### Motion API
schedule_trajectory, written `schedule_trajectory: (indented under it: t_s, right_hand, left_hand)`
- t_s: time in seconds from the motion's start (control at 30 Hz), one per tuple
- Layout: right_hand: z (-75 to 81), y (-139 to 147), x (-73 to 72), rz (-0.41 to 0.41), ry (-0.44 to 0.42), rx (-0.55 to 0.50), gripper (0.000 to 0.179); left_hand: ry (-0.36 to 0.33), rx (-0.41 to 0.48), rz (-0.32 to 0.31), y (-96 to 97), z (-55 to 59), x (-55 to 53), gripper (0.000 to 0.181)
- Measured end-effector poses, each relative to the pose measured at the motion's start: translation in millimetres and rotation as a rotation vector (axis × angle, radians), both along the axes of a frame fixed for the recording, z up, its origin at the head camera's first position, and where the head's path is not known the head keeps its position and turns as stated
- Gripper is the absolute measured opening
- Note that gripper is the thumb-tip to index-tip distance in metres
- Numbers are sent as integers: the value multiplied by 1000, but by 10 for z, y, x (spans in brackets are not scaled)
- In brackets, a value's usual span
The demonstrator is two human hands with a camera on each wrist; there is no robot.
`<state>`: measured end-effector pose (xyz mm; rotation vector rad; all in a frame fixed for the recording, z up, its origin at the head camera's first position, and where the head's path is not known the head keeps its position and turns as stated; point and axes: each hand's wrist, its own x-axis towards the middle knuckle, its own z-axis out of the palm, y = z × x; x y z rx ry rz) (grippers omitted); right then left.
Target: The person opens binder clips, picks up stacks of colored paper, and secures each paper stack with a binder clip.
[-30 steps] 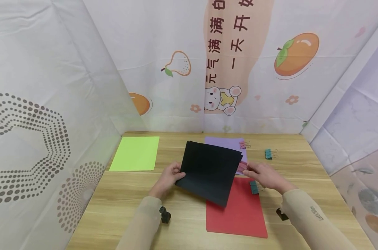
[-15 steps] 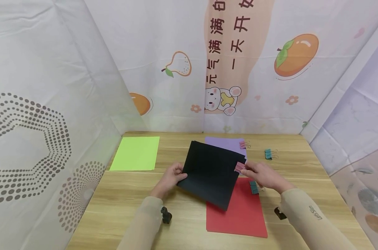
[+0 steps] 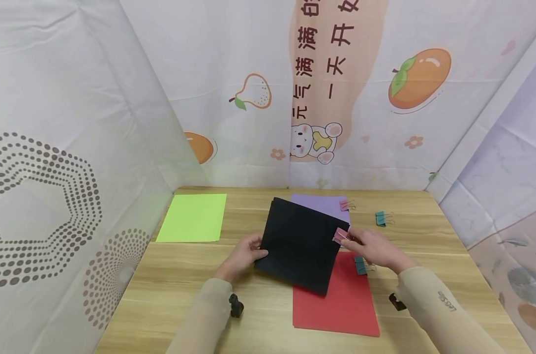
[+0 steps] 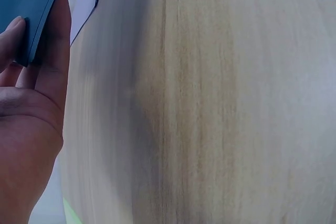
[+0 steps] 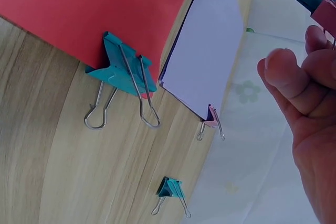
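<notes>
A small stack of black paper [image 3: 301, 246] is held tilted above the table in the head view. My left hand [image 3: 243, 256] pinches its left edge between thumb and fingers; in the left wrist view the sheets [image 4: 29, 3] look dark blue. At the right edge sits a pink binder clip [image 3: 340, 235], gripped by my right hand [image 3: 376, 248]. The right wrist view shows this pink clip [image 5: 325, 15] at the paper's edge, partly cut off by the frame. Below the black paper lies red paper [image 3: 334, 309] with a teal binder clip [image 3: 360, 266] on its edge.
Purple paper [image 3: 316, 200] with another pink binder clip [image 3: 343, 205] lies behind, partly hidden by the black sheets. A loose teal binder clip [image 3: 380, 218] rests to its right. Yellow-green paper [image 3: 192, 218] is at the table's back left. Printed curtains [image 3: 250, 157] hang behind.
The pink clip has come from beside the black paper onto its right edge, with my right hand still gripping it. The black stack and my left hand have shifted slightly right.
</notes>
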<state>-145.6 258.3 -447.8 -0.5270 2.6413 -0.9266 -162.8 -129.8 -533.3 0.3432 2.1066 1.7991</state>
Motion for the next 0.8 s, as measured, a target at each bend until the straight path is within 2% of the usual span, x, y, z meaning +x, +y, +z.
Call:
schedule_trajectory:
  t_s: [0.27, 0.5, 0.8]
  right_hand:
    - [-7, -15, -3, -13, 8, 12, 31]
    - [-33, -31, -19, -32, 81, 30, 30]
    - [-49, -37, -35, -33, 73, 8, 30]
  left_hand:
    - [-26, -13, 16, 1, 32, 22, 41]
    - [-36, -3, 29, -8, 39, 18, 40]
    - [-41, 29, 32, -16, 28, -10, 37]
